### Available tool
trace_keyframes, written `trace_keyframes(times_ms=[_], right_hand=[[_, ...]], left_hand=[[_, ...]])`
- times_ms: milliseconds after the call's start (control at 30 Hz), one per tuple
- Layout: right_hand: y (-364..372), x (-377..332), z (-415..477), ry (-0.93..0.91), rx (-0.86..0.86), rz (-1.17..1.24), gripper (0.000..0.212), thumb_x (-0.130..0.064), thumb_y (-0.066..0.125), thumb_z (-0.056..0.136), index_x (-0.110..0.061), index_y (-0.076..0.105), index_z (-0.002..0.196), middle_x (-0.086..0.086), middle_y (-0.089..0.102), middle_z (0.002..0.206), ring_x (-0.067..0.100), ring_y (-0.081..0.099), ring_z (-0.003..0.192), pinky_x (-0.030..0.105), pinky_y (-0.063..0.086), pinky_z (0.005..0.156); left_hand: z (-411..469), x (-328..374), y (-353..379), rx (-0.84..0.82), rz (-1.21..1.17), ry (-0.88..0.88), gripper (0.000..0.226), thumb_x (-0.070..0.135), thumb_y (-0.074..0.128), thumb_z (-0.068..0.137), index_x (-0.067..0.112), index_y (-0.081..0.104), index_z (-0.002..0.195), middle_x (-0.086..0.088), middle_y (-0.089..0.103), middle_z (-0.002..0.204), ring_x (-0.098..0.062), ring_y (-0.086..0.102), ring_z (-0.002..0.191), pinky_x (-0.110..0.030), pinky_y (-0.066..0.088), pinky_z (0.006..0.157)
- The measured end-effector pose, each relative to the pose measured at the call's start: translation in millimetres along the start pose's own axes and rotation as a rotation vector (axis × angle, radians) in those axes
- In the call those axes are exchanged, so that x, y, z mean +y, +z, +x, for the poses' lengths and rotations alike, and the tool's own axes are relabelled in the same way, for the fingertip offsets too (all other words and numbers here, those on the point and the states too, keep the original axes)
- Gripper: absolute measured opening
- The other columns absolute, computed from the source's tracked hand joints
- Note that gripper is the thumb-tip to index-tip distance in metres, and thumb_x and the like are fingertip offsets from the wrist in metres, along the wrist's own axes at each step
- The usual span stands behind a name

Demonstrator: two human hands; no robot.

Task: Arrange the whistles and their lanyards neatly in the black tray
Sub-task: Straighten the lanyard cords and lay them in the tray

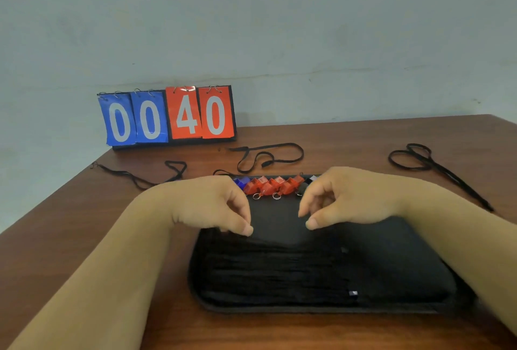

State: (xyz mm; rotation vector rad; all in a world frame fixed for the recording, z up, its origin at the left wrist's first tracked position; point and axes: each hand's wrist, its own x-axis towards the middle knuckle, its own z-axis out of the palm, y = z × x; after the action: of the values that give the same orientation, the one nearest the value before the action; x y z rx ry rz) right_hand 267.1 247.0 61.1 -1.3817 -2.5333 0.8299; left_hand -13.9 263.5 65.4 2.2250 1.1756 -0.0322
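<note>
- You are working at a brown wooden table [363, 137] standing against a pale wall, with a flip scoreboard [167, 116] sitting at ten o'clock.
- A left lanyard [145, 176] is lying loose on the wood at ten o'clock, outside the black tray [307, 310].
- Your left hand [207, 204] is hovering over the tray's nine o'clock side, fingers curling toward the thumb. I cannot tell whether they are pinching a strand, black hiding on black.
- The laid lanyards [279, 268] are stretching across the tray beneath both thumbs; lifting with a cord snagged is risking dragging those rows askew.
- The whistles [268, 186] are lining the tray's twelve o'clock edge, just beyond your fingertips; a stray knuckle is likely to scatter them.
- A middle lanyard [268, 153] is looping at twelve o'clock, beyond the tray.
- Your right hand [349, 198] is mirroring the left, fingers curling likewise, grip unclear.
- A right lanyard [436, 167] is waiting at two o'clock, well apart from your fingers.
</note>
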Motion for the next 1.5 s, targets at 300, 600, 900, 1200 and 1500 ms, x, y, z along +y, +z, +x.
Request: trace_keyframes(times_ms=[300,600,900,1200,1500], right_hand=[[-6.9,-80.2,64.7,0.012,0.121,-0.026,0.011,-0.041,0.077,0.085,-0.034,0.074,0.094,-0.014,0.076,0.087,0.013,0.074,0.084,0.039,0.062,0.083],[28.5,-145.8,181.2,-0.009,0.057,-0.292,0.043,-0.035,0.072,0.092,-0.027,0.063,0.133,-0.007,0.06,0.137,0.011,0.056,0.119,0.025,0.041,0.095],[63.5,-136.3,271.9,0.039,0.051,-0.499,0.019,-0.045,0.069,0.091,-0.033,0.074,0.106,-0.004,0.061,0.115,0.019,0.059,0.103,0.039,0.055,0.094],[33.7,-151.7,219.9,0.009,0.215,-0.203,0.009,-0.038,0.062,0.099,-0.031,0.065,0.094,-0.013,0.068,0.095,0.005,0.061,0.091,0.024,0.046,0.08],[-17.9,-129.3,117.6,0.107,0.398,0.212,0.014,-0.025,0.07,0.096,-0.016,0.072,0.085,-0.003,0.07,0.062,0.009,0.062,0.052,0.03,0.058,0.071]], left_hand=[[-46.8,-61.1,-39.6,0.421,0.047,-0.185,0.01,0.043,0.073,0.089,0.036,0.068,0.094,0.015,0.068,0.099,-0.005,0.062,0.094,-0.028,0.047,0.081],[-70.2,-176.4,-31.8,0.618,0.201,-0.465,0.071,0.05,0.065,0.093,0.04,0.032,0.155,-0.002,0.036,0.159,-0.028,0.036,0.145,-0.051,0.038,0.116],[-53.2,-201.6,-33.2,0.629,0.159,-0.477,0.032,0.052,0.054,0.099,0.043,0.061,0.13,0.006,0.052,0.14,-0.026,0.042,0.134,-0.049,0.037,0.111],[-58.4,-197.2,-31.0,0.661,0.203,-0.432,0.028,0.05,0.042,0.105,0.033,0.062,0.097,0.008,0.053,0.1,-0.021,0.044,0.107,-0.046,0.037,0.098],[-77.0,-147.1,-19.9,0.834,-0.288,-0.16,0.042,0.044,0.041,0.107,0.014,0.057,0.082,-0.001,0.06,0.072,-0.013,0.058,0.065,-0.033,0.056,0.07]])
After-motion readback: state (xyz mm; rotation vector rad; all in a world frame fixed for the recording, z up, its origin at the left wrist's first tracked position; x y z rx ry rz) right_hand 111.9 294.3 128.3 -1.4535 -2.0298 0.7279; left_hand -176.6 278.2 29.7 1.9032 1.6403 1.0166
